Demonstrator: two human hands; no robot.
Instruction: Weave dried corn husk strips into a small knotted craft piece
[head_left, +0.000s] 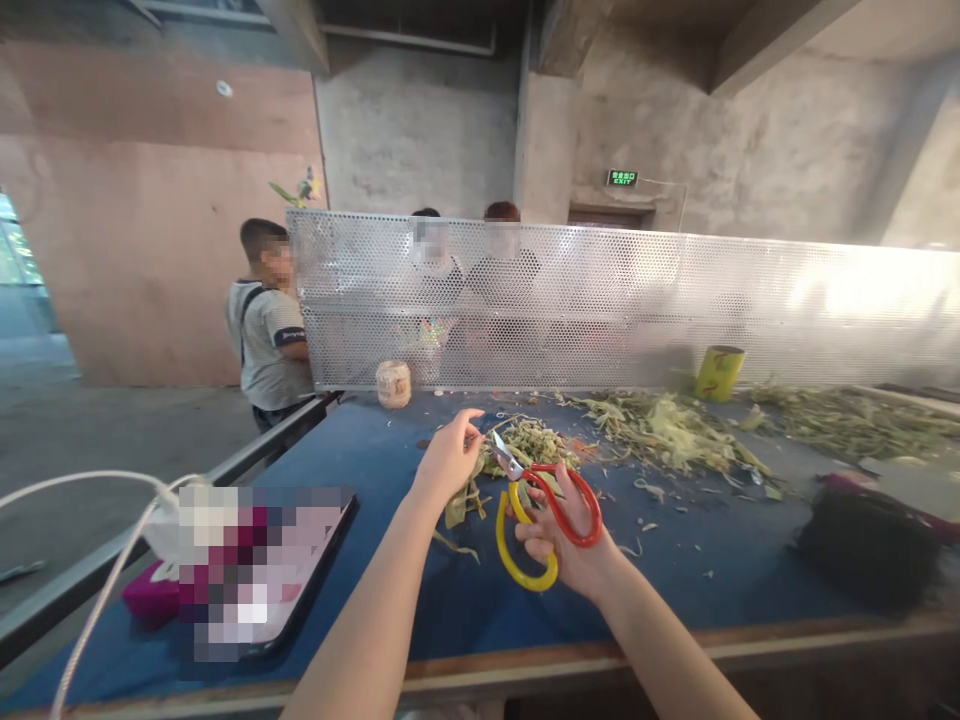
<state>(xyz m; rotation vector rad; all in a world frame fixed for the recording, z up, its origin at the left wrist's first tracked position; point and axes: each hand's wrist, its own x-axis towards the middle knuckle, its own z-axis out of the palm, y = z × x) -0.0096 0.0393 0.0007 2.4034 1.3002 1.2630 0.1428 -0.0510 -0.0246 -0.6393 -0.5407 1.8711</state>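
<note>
My right hand (574,535) grips a pair of scissors (547,485) by its loops, one red and one yellow. The short metal blades point up and left, towards my other hand. Just left of the blade tips, my left hand (452,455) is closed, thumb and fingers bent together. Whatever it pinches is too small or hidden to name. Behind and below the blades lies a pile of green, dried-looking plant pieces (534,440), with loose stalks and leaves trailing towards me on the blue tabletop (450,620).
Larger plant heaps (667,435) lie to the right. A pale jar (394,385) and a yellow can (720,374) stand by the perforated metal screen (600,300). A phone (300,590) and cable (105,610) are at left. People stand beyond; a dark blurred object (870,545) sits right.
</note>
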